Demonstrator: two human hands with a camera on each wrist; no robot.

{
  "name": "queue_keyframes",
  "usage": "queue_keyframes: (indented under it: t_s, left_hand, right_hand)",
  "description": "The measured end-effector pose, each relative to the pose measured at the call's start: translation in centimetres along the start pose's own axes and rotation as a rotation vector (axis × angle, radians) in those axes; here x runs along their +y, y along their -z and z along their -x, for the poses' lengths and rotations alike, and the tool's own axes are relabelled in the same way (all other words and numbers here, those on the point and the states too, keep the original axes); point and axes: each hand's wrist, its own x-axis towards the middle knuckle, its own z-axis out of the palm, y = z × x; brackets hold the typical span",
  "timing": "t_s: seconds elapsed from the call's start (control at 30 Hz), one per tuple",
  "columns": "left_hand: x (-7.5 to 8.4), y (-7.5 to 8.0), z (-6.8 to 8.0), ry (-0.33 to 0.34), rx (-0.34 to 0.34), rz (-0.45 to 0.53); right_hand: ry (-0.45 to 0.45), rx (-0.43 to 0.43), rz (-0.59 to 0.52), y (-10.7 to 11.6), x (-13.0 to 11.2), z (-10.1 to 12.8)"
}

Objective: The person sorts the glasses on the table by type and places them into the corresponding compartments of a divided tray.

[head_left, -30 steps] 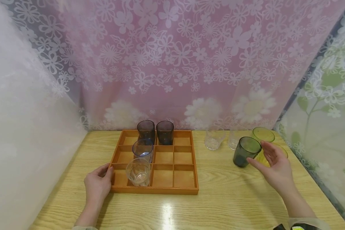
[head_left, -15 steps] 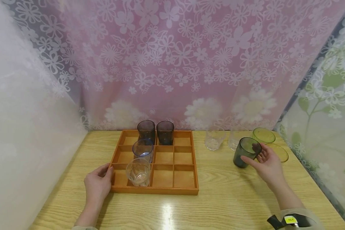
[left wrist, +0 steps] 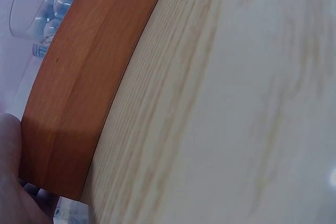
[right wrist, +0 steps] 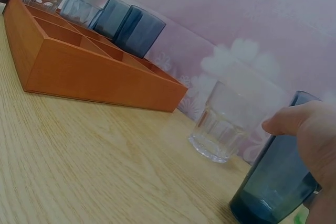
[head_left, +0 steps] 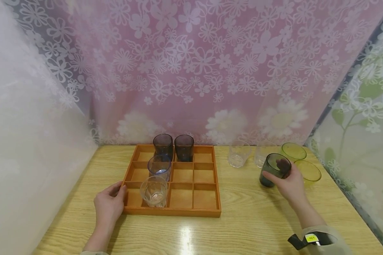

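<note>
Smoky green glass point(head_left: 272, 163), held upright toward the right side of the tabletop point(head_left: 242, 212), is in our grasp. From the left, our left hand point(head_left: 111, 202) pinches the near left part of a wooden tray point(head_left: 191, 212), divided into three rows of four compartments. In its second column we see a clear glass point(head_left: 154, 193) at the front, a blue-rimmed glass point(head_left: 159, 168) in the middle and a dark glass point(head_left: 162, 146) at the back; just beside that last one, a second dark glass point(head_left: 184, 148) occupies the third column. Beyond the tray we have a plain tumbler point(head_left: 238, 156) and its twin point(head_left: 263, 152). Next comes our right hand point(head_left: 288, 184), thumb across the near side of the held glass, fingers round the far side. Farthest right, we see a lime glass point(head_left: 293, 151) and, nearer us, a yellow glass point(head_left: 309, 172).
</note>
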Motion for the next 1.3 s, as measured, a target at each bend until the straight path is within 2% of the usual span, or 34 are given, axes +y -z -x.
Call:
queue_keyframes:
  t_s: [0.37, 0.63, 0.83, 1.3]
  left_hand:
    - [-0.1, -0.1, 0.0, -0.007, 0.001, -0.003]
    - [-0.1, -0.1, 0.0, -0.004, -0.001, -0.002]
    - [-0.3, 0.0, -0.1, 0.008, -0.006, -0.005]
    - [-0.1, 0.1, 0.0, 0.004, -0.018, -0.004]
  right_hand:
    - [0.026, 0.063, 0.032, -0.4, 0.3, 0.0]
    - [0.055, 0.075, 0.046, -0.5, -0.1, 0.4]
    - [0.103, 0.092, 0.039, -0.7, -1.6, 0.7]
    - [0.187, 0.051, -0.021, -1.9, -5.9, 1.1]
